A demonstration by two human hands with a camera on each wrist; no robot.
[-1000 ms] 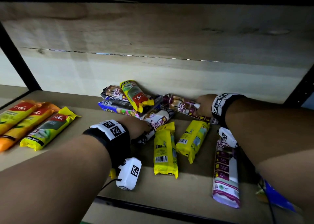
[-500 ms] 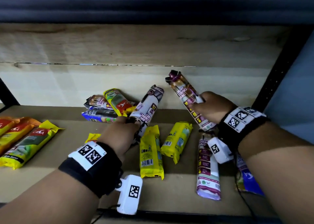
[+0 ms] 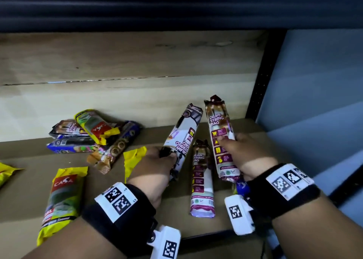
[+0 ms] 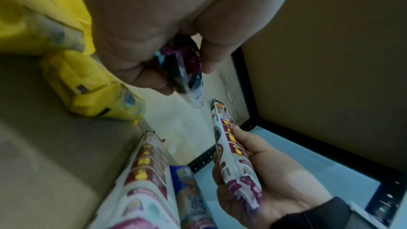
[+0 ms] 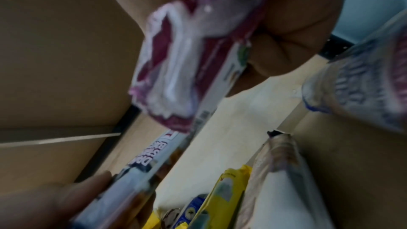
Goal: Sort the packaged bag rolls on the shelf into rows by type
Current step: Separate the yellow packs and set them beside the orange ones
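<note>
Purple drawstring pack (image 3: 221, 139) in right hand (image 3: 243, 156), white pack (image 3: 182, 139) in left hand (image 3: 155, 172) (both tilted)

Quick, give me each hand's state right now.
Left hand: grips a black-and-white drawstring bag pack.
Right hand: grips a maroon drawstring bag pack.

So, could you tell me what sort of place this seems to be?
Probably a shop or storeroom shelf: a board shelf on a black perforated metal upright, strewn with retail packs such as a draw string bag pack and a yellow Casa pack.
</note>
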